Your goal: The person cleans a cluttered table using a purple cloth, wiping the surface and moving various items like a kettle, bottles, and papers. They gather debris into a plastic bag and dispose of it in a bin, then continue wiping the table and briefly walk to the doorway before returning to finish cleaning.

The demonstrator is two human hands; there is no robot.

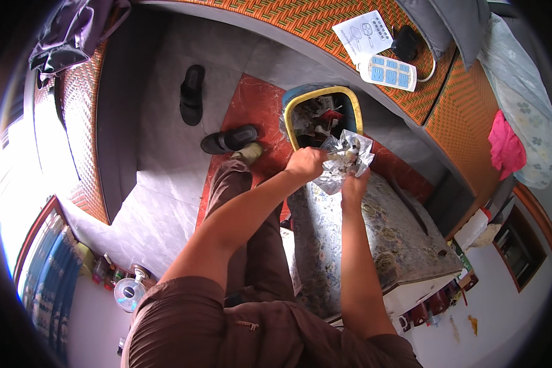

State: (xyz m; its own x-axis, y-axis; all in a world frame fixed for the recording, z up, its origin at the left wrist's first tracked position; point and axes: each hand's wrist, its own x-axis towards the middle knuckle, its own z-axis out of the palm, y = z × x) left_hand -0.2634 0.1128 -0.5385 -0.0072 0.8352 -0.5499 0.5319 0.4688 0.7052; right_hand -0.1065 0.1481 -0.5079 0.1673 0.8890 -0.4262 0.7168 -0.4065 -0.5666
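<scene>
My left hand [306, 163] is closed on a thin metal utensil [338, 151], whose far end reaches into a clear plastic bag [333, 177]. The kind of utensil cannot be told. My right hand [355, 186] grips the crumpled bag from below and at its right side. Small dark and pale bits lie inside the bag. Both hands are at the near edge of a waste bin with a yellow rim [359, 110], and the bag partly overlaps that rim. Papers, wrappers and a red scrap lie in the bin.
A floral-covered surface [382, 230] lies under my right forearm. Black slippers [192, 94] are on the floor at the left. On the woven-topped seat beyond the bin are a power strip [388, 72], a printed leaflet [361, 34] and a black case [405, 43].
</scene>
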